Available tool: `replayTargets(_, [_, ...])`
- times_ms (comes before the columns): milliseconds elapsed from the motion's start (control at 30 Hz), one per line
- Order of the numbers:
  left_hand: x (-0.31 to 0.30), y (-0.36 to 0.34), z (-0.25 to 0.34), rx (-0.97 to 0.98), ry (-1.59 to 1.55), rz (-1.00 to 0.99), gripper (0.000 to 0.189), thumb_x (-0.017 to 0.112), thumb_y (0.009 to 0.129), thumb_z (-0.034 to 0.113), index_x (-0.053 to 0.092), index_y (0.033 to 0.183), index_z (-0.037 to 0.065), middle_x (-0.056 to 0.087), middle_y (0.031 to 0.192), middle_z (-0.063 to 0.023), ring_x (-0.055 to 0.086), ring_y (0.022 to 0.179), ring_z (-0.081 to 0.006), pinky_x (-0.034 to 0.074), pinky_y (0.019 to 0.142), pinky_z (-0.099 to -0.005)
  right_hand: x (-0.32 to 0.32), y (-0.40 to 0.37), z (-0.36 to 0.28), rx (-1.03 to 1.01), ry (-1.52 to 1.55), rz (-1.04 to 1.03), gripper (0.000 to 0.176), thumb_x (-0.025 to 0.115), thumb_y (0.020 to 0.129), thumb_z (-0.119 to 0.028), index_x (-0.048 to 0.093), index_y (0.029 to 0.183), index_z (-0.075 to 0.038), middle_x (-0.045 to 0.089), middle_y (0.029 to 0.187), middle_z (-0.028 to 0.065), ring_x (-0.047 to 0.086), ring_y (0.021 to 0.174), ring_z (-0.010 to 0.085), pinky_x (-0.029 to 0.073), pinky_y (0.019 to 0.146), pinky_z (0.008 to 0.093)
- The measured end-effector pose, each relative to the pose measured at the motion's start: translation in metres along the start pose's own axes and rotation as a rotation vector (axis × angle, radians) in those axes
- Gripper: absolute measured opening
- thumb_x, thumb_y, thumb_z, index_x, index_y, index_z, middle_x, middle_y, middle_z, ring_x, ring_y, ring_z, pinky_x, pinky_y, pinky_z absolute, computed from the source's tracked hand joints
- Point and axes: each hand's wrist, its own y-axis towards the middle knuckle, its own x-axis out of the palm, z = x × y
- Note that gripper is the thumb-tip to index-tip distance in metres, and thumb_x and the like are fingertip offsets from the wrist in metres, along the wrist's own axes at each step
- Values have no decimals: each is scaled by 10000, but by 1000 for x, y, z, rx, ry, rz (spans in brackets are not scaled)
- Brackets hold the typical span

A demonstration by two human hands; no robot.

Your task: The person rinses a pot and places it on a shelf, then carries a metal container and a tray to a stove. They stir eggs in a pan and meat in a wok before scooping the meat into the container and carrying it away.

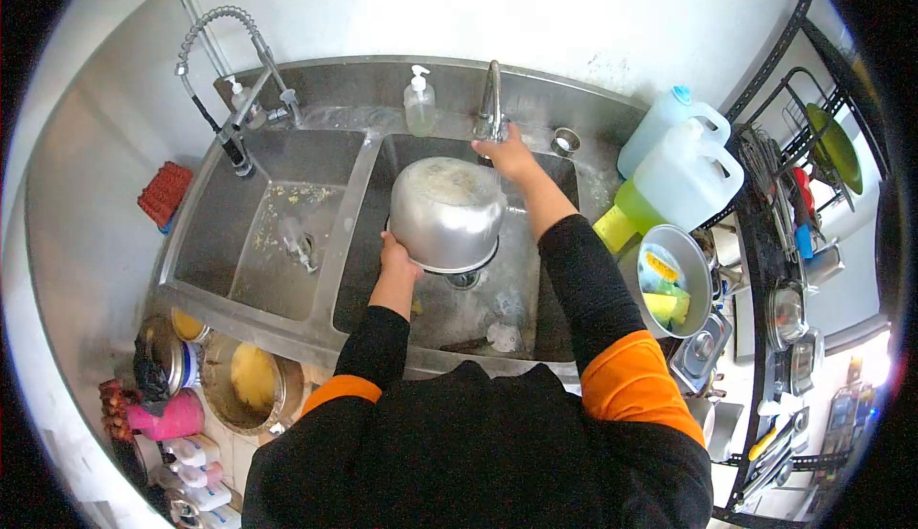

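A silver metal pot point(446, 218) is upside down over the right sink basin point(359, 285), its base facing up. My left hand point(397, 258) is closed on the pot's lower left rim. Behind the pot, my right hand point(510, 153) is at the chrome faucet point(491, 99), fingers closed around its lower part; the fingertips are partly hidden. A drain point(464, 280) shows just below the pot's rim. Near the basin's front edge is a crumpled whitish scrap point(503, 338).
The left basin point(277, 285) holds food bits and a clear plastic item point(296, 240). A soap pump bottle point(419, 103) stands behind. On the right are jugs point(684, 180) and a pot with sponges point(703, 275). A spring-hose faucet point(229, 12) rises at left.
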Motion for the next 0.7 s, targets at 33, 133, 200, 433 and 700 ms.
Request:
replayTargets(33, [-2,5,0,-21,-26,-40,576,203,873,492,307,1261,79,300,1315,-102,342,1170,-280,286,938,-484,3,5,-2,15,69,-40,741,670,648,-346,348,1173,65,499,1075,238,501,995,294,388,836,330])
replayTargets(133, [-3,12,5,-69,-78,-91,564,189,879,481,301,1265,85,291,1322,-90,323,1185,-266,266,954,-484,12,15,-2,48,149,-112,702,665,652,-338,359,1140,64,529,1010,226,532,920,290,417,772,339])
replayTargets(200, [4,13,6,-84,-82,-44,560,179,881,476,298,1267,88,286,1326,-84,308,1196,-260,253,963,-482,18,16,-1,49,24,-90,569,660,643,-352,472,1028,21,565,942,208,547,878,324,414,777,371])
replayTargets(433, [-3,34,-1,-137,-128,-96,562,175,879,481,283,1275,98,257,1341,-75,287,1207,-261,231,969,-496,3,24,37,89,-18,-78,522,635,651,-304,449,1052,-25,576,913,182,557,861,305,423,754,371])
replayTargets(700, [-12,51,-15,140,597,-331,580,551,754,469,439,1160,71,487,1161,-73,506,987,-288,406,815,-443,9,6,11,45,27,-85,547,639,649,-301,429,1066,-15,578,896,190,559,854,319,424,755,366])
